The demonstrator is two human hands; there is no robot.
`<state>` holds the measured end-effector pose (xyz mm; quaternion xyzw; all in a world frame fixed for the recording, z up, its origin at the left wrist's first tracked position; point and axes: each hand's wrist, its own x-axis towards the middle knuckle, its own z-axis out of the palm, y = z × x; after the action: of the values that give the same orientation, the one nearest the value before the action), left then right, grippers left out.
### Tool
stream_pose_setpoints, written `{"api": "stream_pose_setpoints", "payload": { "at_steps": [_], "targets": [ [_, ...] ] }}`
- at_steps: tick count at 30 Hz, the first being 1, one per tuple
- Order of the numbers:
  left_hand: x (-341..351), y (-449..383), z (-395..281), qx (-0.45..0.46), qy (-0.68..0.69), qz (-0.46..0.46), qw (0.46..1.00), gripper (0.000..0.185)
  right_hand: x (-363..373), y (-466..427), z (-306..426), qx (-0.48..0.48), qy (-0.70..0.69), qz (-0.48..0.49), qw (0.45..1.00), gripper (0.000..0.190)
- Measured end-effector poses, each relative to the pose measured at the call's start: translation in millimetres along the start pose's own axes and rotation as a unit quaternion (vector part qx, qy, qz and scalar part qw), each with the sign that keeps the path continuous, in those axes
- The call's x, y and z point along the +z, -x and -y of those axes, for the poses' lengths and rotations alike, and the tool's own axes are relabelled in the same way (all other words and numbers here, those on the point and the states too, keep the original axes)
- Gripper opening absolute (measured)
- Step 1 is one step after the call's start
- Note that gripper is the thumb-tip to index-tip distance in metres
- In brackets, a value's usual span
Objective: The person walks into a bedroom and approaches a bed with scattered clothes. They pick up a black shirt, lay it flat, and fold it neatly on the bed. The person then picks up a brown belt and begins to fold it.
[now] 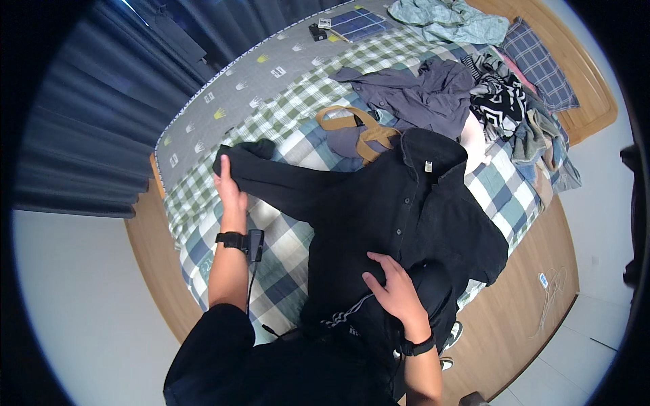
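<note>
A black long-sleeved shirt (355, 213) with a collar and a buttoned front lies spread over the checked bedding. One sleeve stretches to the left, where my left hand (231, 188) has hold of it near the cuff, thumb on top. Fingers apart, my right hand (393, 289) is over the lower front of the shirt, beside the button placket; whether it touches the fabric is hard to tell. The other sleeve hangs at the right edge of the bed. Beyond the collar are a grey cap (343, 142) and tan webbing straps (376, 134).
Farther back on the bed lie a grey shirt (426, 96), a black-and-white patterned cloth (500, 96), a plaid pillow (541, 66) and a light green cloth (452, 20). Blue curtains (101, 116) hang at the left. A white cable (548, 299) and shoes (453, 335) are on the floor.
</note>
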<state>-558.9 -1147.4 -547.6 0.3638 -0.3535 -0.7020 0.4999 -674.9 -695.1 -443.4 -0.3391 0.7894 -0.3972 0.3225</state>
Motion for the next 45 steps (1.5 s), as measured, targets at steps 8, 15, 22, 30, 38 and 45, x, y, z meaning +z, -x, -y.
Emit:
{"api": "stream_pose_setpoints", "payload": {
  "at_steps": [8,15,22,30,38,45],
  "targets": [
    [-163,-65,61,-0.101,-0.125,-0.192,0.968,0.071,25,-23,9,-0.057,-0.016,0.023,0.998,0.047],
    [-28,12,17,0.377,-0.668,0.223,0.602,0.06,63,-67,3,-0.129,0.223,-0.07,0.964,0.063],
    [-21,32,50,0.195,-0.792,0.401,0.417,0.056,130,-154,8,-0.217,0.225,-0.121,0.942,0.07],
    [0,43,23,0.251,-0.683,0.361,0.583,0.021,148,-180,-36,-0.153,0.336,-0.145,0.918,0.06],
    [19,-8,-1,0.051,-0.59,0.402,0.698,0.042,118,-179,-21,-0.181,0.206,-0.244,0.93,0.02],
    [-1,-49,51,0.218,-0.732,0.282,0.58,0.037,103,-168,-4,-0.14,0.088,-0.233,0.958,0.036]
  ]
}}
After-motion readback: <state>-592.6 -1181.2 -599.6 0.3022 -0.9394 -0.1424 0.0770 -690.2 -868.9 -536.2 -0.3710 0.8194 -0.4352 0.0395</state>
